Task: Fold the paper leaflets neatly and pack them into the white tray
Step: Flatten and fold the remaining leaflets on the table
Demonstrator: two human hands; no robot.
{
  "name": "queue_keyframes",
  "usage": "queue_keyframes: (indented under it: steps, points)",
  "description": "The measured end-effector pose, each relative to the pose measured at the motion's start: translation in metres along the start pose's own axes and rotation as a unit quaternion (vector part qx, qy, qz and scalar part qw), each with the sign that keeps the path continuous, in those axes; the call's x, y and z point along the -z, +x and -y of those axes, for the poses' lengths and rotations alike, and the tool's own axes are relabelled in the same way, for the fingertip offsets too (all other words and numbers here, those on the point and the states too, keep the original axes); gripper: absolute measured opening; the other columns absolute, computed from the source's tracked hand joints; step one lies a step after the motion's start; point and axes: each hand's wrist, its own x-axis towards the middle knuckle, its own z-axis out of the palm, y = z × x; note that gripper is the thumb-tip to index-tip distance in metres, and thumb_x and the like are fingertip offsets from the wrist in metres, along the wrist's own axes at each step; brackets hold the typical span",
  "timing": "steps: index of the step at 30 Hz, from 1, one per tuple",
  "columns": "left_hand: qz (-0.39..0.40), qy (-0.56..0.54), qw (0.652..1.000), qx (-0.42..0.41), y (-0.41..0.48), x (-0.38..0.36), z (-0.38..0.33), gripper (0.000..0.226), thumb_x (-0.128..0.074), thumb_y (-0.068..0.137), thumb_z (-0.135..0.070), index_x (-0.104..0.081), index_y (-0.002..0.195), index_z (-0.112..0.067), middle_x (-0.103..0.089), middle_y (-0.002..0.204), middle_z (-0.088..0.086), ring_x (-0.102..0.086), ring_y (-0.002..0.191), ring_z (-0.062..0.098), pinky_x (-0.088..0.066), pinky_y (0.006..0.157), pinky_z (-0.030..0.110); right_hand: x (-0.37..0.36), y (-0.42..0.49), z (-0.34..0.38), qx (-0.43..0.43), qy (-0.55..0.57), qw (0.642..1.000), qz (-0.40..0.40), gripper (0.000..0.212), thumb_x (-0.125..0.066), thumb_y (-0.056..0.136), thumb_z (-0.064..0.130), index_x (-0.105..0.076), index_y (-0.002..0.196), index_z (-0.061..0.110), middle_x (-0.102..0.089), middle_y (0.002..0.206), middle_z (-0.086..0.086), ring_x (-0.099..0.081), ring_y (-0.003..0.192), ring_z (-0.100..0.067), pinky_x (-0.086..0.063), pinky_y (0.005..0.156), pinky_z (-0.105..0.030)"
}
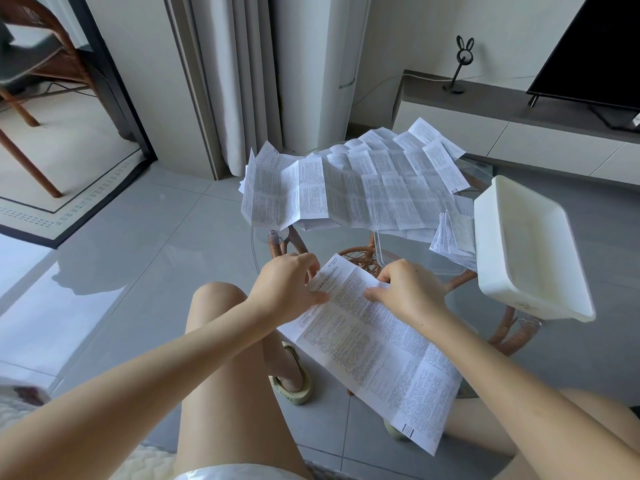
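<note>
Fingers of the left hand curl over the far edge of a long printed leaflet while the thumb lies flat on its face, so this hand pinches the sheet. Just right of them, the right hand pinches the same far end in the same way, and the two thumbs point at each other with a strip of paper between. From the fingers the leaflet runs back toward the person, unfolded, with its barcoded near end above the right thigh. Beyond the fingers, a spread pile of unfolded leaflets lies creased and overlapping on the glass worktop. Right of the right fingers and a little beyond them, the white tray sits on the same worktop. A small bunch of folded leaflets rests against the tray's left wall. Under the fingers, a woven cane base shows through the glass. Below the left fingers, a sandal stands on the grey tiled floor. Far beyond the right fingers, a rabbit-eared stand and a black screen sit on a low cabinet
</note>
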Motion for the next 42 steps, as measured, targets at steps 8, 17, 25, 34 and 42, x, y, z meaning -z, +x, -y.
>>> queue_keyframes:
  steps: [8, 17, 25, 34, 42]
  points:
    - [-0.005, 0.003, 1.000, 0.009, 0.001, 0.001, -0.003, 0.041, -0.073, 0.081, -0.040, -0.064, 0.112, -0.015, -0.061, 0.090, -0.004, -0.056, 0.080, 0.015, -0.044, 0.068, 0.025, 0.001, 0.002, 0.000, -0.001, 0.002, 1.000, 0.005, 0.057, -0.070, 0.083, 0.042, -0.027, 0.052, 0.018, -0.029, 0.048, 0.005, -0.030, 0.045, -0.015, -0.018, 0.046, -0.025]
    - [0.007, 0.023, 1.000, 0.015, 0.001, 0.001, -0.008, 0.053, -0.071, 0.079, -0.049, -0.060, 0.121, -0.018, -0.050, 0.093, -0.005, -0.049, 0.082, 0.013, -0.039, 0.070, 0.024, 0.005, -0.001, 0.003, -0.012, 0.007, 1.000, 0.013, 0.054, -0.069, 0.083, 0.043, -0.033, 0.053, 0.018, -0.035, 0.048, 0.006, -0.038, 0.046, -0.013, -0.020, 0.044, -0.023]
    - [0.023, 0.024, 0.999, 0.000, 0.001, -0.005, -0.006, 0.055, -0.072, 0.080, -0.046, -0.055, 0.128, -0.023, -0.046, 0.103, -0.004, -0.049, 0.092, 0.014, -0.038, 0.075, 0.023, 0.005, -0.001, 0.004, -0.007, 0.003, 1.000, 0.015, 0.051, -0.069, 0.083, 0.043, -0.037, 0.053, 0.016, -0.036, 0.047, 0.005, -0.040, 0.048, -0.015, -0.020, 0.044, -0.022]
    - [-0.064, 0.033, 0.960, -0.270, -0.010, -0.023, 0.005, 0.025, -0.058, 0.078, -0.010, -0.078, 0.084, -0.022, -0.061, 0.080, 0.002, -0.058, 0.068, 0.020, -0.047, 0.047, 0.025, 0.006, -0.006, 0.005, 0.006, -0.020, 1.000, -0.003, 0.031, -0.065, 0.085, 0.047, -0.057, 0.082, 0.018, -0.056, 0.075, 0.004, -0.051, 0.071, -0.017, -0.028, 0.052, -0.026]
    - [-0.061, 0.057, 0.939, -0.334, -0.017, -0.028, 0.003, 0.031, -0.078, 0.064, 0.009, -0.075, 0.090, -0.007, -0.073, 0.105, 0.002, -0.070, 0.097, 0.023, -0.057, 0.073, 0.031, 0.009, -0.057, -0.046, -0.033, -0.090, 0.995, -0.014, 0.053, -0.056, 0.085, 0.058, -0.047, 0.124, 0.024, -0.049, 0.123, 0.000, -0.045, 0.117, -0.023, -0.041, 0.085, -0.033]
